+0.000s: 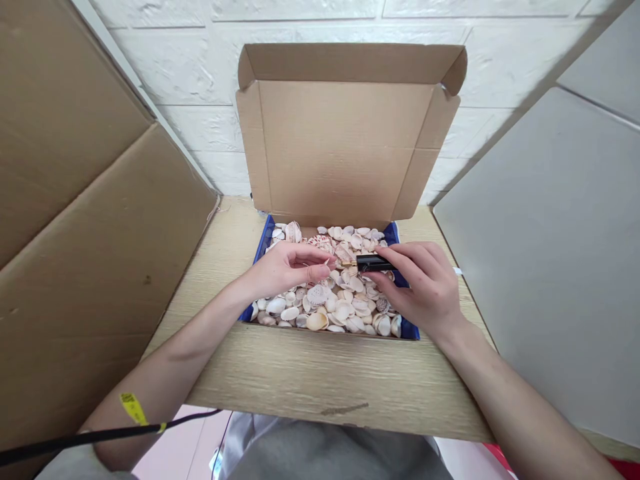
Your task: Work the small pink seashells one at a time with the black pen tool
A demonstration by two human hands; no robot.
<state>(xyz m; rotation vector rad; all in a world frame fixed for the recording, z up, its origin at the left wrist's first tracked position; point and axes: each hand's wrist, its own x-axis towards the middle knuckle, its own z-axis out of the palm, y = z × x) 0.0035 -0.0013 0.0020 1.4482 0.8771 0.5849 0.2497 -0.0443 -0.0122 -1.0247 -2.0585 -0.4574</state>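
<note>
My left hand [290,268] pinches a small pale shell [327,263] on edge between thumb and fingertips. In my right hand [425,283] is a black cylindrical tool [371,263] with a gold tip, looking like a mini electric drill. Its tip points left at the shell; whether the two touch is too small to tell. Both hands hover over an open cardboard box with blue sides [410,329], filled with many loose seashells [317,321]. The shells are white, cream and pinkish, some ribbed.
The box's brown lid [345,147] stands up against a white brick-pattern wall [165,67]. Cardboard [95,247] rises on the left and a grey-white panel [550,253] on the right. A black cable [90,437] with a yellow tag crosses the lower left. Wooden tabletop [320,373] lies in front.
</note>
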